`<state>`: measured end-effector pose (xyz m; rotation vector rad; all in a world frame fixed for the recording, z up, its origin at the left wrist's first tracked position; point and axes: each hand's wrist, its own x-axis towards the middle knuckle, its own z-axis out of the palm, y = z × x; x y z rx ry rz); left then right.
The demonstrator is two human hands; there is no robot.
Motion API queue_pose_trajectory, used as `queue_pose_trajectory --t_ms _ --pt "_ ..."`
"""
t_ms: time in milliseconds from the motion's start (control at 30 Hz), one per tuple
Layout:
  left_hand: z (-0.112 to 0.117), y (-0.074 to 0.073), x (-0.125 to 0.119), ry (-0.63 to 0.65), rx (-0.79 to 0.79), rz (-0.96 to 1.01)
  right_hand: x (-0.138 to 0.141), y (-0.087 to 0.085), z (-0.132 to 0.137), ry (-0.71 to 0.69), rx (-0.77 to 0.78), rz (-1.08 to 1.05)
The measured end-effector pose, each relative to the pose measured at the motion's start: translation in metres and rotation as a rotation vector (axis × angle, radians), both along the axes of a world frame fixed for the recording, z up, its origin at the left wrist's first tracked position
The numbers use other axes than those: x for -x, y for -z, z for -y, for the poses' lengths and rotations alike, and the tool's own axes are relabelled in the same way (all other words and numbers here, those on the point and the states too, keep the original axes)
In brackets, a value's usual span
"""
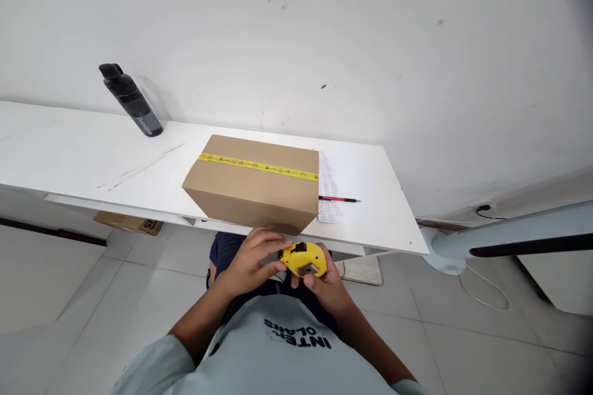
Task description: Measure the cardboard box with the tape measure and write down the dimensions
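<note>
In front of my body, just off the shelf's near edge, a yellow tape measure (pixel 304 259) with black parts is held in my right hand (pixel 331 287), whose fingers and thumb close around its case. My left hand (pixel 254 262) pinches the tape measure's left end between thumb and fingers. Whether it grips the blade's hook or only the case, I cannot tell. Just beyond both hands sits a closed brown cardboard box (pixel 259 188), with yellow printed tape (pixel 257 165) running along its top.
The white shelf (pixel 384 222) runs along the wall. A dark bottle (pixel 134 102) stands at the left. Right of the box, a red and black pencil or pen (pixel 340 199) lies on written paper (pixel 328 213), both partly hidden by the box. Another cardboard box (pixel 130 222) shows below the shelf.
</note>
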<state>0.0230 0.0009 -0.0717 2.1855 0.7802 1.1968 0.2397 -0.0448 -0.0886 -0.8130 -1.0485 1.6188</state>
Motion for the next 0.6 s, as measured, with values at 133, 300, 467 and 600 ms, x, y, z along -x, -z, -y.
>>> queue_pose_trajectory --t_ms 133,300,467,600 --pt "0.0 -0.007 0.006 0.019 0.042 0.08 -0.003 0.006 -0.004 0.001 0.021 0.003" --pt "0.002 -0.007 0.005 -0.012 -0.018 0.033 0.0 0.006 -0.006 -0.036 0.09 -0.034" --pt "0.008 -0.01 0.002 -0.141 -0.285 -0.131 0.006 0.0 -0.005 0.034 0.037 -0.019" --pt "0.004 -0.019 0.03 -0.275 -0.577 -0.228 -0.011 -0.011 -0.006 0.084 -0.063 0.112"
